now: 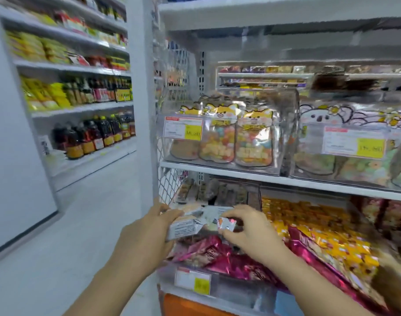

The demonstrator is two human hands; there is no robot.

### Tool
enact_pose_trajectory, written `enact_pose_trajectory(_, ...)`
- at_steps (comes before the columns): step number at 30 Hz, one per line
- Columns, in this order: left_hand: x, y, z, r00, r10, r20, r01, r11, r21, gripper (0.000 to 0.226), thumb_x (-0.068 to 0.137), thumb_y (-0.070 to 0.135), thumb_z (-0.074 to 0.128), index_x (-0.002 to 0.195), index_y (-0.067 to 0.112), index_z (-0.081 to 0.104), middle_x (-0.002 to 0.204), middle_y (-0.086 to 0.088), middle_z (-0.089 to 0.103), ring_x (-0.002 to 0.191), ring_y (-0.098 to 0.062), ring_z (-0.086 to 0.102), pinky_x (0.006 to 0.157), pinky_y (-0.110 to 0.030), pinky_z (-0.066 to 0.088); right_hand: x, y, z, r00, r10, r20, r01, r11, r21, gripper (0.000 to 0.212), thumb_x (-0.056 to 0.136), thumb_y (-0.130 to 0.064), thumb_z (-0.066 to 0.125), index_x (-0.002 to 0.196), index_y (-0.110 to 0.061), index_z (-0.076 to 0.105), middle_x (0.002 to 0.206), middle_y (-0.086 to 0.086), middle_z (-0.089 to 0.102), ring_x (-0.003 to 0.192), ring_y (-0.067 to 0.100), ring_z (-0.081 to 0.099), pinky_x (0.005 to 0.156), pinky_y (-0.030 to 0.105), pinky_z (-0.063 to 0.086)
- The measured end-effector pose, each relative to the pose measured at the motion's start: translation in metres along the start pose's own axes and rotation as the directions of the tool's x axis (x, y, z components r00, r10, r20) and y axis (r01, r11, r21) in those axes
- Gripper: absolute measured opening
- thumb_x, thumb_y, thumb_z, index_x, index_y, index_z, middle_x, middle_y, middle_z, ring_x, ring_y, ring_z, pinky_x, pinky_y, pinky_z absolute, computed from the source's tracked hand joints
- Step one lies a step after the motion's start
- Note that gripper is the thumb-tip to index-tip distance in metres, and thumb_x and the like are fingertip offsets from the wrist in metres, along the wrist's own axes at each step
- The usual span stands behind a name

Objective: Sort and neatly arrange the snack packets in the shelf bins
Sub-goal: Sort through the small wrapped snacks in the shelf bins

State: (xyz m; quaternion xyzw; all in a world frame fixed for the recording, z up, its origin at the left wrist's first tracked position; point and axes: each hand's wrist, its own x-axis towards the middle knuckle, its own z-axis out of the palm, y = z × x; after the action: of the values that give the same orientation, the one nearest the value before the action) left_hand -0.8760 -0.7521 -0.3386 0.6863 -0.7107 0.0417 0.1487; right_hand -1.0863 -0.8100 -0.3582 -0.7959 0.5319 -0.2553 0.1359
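While both hands meet in front of the lower shelf, the silver packets (183, 226) sit between them, directly above the pink packets (217, 254) lying in the lower bin (240, 290).

Left hand (147, 233): forearm enters from lower left, fingers curled round the left end of the silver packets, gripping them.

Right hand (249, 231): back of hand up, thumb and forefinger pinching a small white-and-orange packet (227, 222) at the right end of the bundle.

Count in the bundle: cannot tell, blurred.

Right of the pink packets: a heap of yellow packets (309, 224), too smeared to count.

Upper shelf: a clear bin (284, 133) with three fox-topped pouches (217, 137) in its front row. Koala pouches (320, 117) stand in a second bin just beside it.
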Motion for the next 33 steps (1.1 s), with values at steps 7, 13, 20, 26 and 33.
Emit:
enact_pose_trajectory(7, 0.032, 0.001, 0.034, 0.981, -0.024, 0.192, -0.004, 0.989, 0.145, 0.048, 0.085, 0.025, 0.063, 0.130, 0.029, 0.048, 0.127, 0.000, 0.046, 0.102, -0.020, 0.060, 0.070, -0.029, 0.043, 0.020, -0.006, 0.010, 0.996, -0.051, 0.078, 0.048, 0.998, 0.030, 0.042, 0.087, -0.024, 0.065, 0.127, -0.030, 0.055, 0.135, -0.008, 0.044, 0.086, 0.000, 0.057, 0.081, 0.002, 0.038)
enact_pose_trajectory(13, 0.064, 0.006, 0.058, 0.979, -0.100, 0.179, 0.095, 0.995, 0.035, 0.038, 0.085, 0.021, 0.063, 0.122, 0.020, 0.054, 0.124, -0.006, 0.046, 0.097, -0.024, 0.059, 0.072, -0.032, 0.047, 0.008, 0.002, 0.001, 0.999, -0.030, 0.042, 0.027, 0.997, 0.066, 0.037, 0.087, -0.028, 0.065, 0.122, -0.035, 0.057, 0.097, -0.011, 0.064, 0.083, 0.002, 0.059, 0.077, 0.016, 0.050)
enact_pose_trajectory(20, 0.067, 0.006, 0.080, 0.992, -0.053, 0.119, 0.084, 0.956, -0.283, 0.070, 0.081, 0.041, 0.069, 0.141, 0.025, 0.037, 0.156, 0.000, 0.005, 0.130, -0.027, 0.041, 0.106, -0.039, 0.038, -0.009, 0.008, -0.009, 1.000, -0.020, 0.004, 0.019, 0.990, 0.141, 0.029, 0.086, -0.026, 0.066, 0.114, -0.033, 0.064, 0.087, -0.016, 0.063, 0.077, -0.008, 0.058, 0.067, 0.007, 0.044)
enact_pose_trajectory(26, 0.052, 0.004, 0.070, 0.992, -0.004, 0.126, 0.053, 0.919, -0.391, 0.051, 0.092, 0.040, 0.054, 0.141, 0.034, 0.038, 0.158, 0.005, 0.004, 0.145, -0.023, 0.003, 0.116, -0.040, 0.011, -0.025, 0.015, -0.023, 0.999, -0.017, -0.036, 0.023, 0.988, 0.152, 0.024, 0.085, -0.023, 0.067, 0.107, -0.035, 0.065, 0.080, -0.022, 0.061, 0.078, -0.012, 0.054, 0.066, 0.006, 0.041)
enact_pose_trajectory(33, 0.032, 0.065, 0.027, 0.972, 0.115, -0.203, -0.196, 0.872, -0.449, 0.030, 0.093, 0.028, 0.053, 0.123, 0.033, 0.057, 0.126, 0.015, 0.051, 0.114, -0.006, 0.049, 0.103, -0.028, 0.036, -0.052, 0.030, -0.050, 0.987, -0.063, -0.145, 0.079, 0.991, 0.108, 0.018, 0.084, -0.023, 0.068, 0.098, -0.033, 0.068, 0.083, -0.025, 0.062, 0.086, -0.007, 0.055, 0.068, 0.004, 0.040)
